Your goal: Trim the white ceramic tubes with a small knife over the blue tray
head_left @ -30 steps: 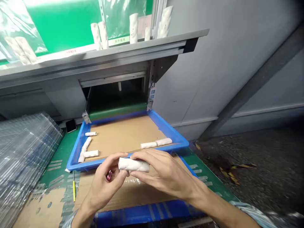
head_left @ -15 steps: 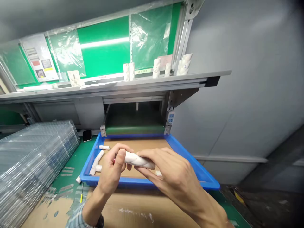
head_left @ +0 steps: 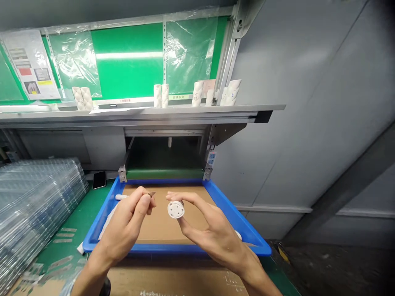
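My right hand (head_left: 210, 234) pinches a white cylindrical moulded part (head_left: 175, 209) between thumb and fingertips, its round end with small holes facing me. My left hand (head_left: 126, 224) is closed on a small knife, with only its blade tip (head_left: 152, 194) showing above the fingers and the handle hidden. The hands are apart, both above a blue plastic tray (head_left: 173, 248) lined with brown cardboard (head_left: 166, 222). A short white rod (head_left: 121, 197) lies in the tray just left of my left hand, which hides most of the other pieces at that side.
A white piece (head_left: 238, 235) lies partly hidden behind my right wrist. A stack of clear plastic sheets (head_left: 40, 213) and a phone (head_left: 99, 180) sit left of the tray on a green mat (head_left: 69, 222). White cylinders (head_left: 160, 95) stand on a grey shelf (head_left: 138, 111) above.
The white part, held lengthwise between both hands before, now sits in my right hand alone, end towards me. My hands have moved apart, and the view has levelled and shifted.
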Motion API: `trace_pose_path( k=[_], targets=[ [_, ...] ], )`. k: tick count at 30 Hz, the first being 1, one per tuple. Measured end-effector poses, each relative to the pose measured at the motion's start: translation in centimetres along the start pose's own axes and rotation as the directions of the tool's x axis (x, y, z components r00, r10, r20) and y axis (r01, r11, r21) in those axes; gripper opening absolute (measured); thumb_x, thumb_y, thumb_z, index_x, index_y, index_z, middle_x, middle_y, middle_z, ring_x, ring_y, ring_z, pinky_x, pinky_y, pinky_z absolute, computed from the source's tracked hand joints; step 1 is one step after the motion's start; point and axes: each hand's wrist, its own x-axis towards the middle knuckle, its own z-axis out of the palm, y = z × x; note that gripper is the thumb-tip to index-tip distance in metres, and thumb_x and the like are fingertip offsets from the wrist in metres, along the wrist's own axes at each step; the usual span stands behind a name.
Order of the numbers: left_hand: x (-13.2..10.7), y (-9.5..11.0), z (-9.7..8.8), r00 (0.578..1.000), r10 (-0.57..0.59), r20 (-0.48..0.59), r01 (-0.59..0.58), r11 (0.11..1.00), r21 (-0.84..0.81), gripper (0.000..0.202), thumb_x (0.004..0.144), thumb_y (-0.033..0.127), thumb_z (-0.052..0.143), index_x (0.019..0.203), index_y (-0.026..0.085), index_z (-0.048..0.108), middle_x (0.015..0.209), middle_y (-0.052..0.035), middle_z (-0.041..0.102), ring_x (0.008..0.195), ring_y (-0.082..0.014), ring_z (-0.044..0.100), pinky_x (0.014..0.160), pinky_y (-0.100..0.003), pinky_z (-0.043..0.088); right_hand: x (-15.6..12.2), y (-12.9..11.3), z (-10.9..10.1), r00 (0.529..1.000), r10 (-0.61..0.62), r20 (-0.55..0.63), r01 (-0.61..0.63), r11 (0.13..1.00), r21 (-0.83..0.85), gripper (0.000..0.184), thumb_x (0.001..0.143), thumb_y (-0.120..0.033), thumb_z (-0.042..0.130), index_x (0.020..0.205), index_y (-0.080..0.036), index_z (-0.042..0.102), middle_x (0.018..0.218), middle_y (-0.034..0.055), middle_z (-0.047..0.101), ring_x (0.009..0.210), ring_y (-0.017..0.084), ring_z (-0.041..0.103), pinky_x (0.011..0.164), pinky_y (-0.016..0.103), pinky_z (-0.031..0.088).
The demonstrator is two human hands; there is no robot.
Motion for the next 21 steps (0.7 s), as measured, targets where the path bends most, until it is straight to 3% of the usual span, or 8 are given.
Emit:
trace_pose_path(
  k=[3,7,9,21],
  targets=[
    [0.1,0.0,0.8,0.991,0.134,-0.012,-0.129,0.969,0.211,0.043,0.115,0.054,0.040,0.090,0.023,0.056,0.079,0.0006,0.065,0.068,-0.0166,0.059,0.064,-0.029,0.042,0.1,0.3,0.0,1.000,0.009,0.015,-0.009,1.000,0.027,0.036,0.097,-0.014,0.067,0.130,-0.030,0.063,0.125,-0.0015,0.079,0.118,0.018,0.076,0.104,0.028,0.060],
    [-0.2,-0.5,1.6,0.951,0.308,0.008,-0.277,0.843,0.461,0.038,0.108,0.060,0.056,0.097,0.023,0.058,0.089,-0.0003,0.077,0.074,-0.0205,0.072,0.065,-0.031,0.045,0.3,0.5,0.0,0.998,-0.061,0.030,0.060,0.998,0.027,0.036,0.097,-0.011,0.065,0.128,-0.028,0.064,0.124,0.0007,0.078,0.116,0.018,0.076,0.102,0.028,0.061],
    [-0.4,-0.5,1.7,0.935,0.355,0.017,-0.307,0.784,0.540,0.039,0.108,0.060,0.055,0.094,0.024,0.057,0.085,0.0013,0.077,0.070,-0.0216,0.073,0.061,-0.032,0.042,0.4,0.5,-0.1,0.995,-0.082,0.049,0.081,0.996,0.022,0.035,0.096,-0.010,0.064,0.127,-0.028,0.065,0.118,0.0012,0.079,0.112,0.018,0.076,0.100,0.028,0.061],
    [-0.5,-0.3,1.7,0.927,0.370,0.069,-0.319,0.676,0.664,0.045,0.112,0.060,0.044,0.088,0.024,0.056,0.071,0.0004,0.072,0.057,-0.0220,0.068,0.053,-0.035,0.027,0.5,1.0,-0.3,0.983,-0.129,0.133,0.130,0.991,0.001,0.037,0.096,-0.008,0.064,0.129,-0.025,0.069,0.117,0.0059,0.080,0.108,0.021,0.078,0.096,0.032,0.065]
  ],
)
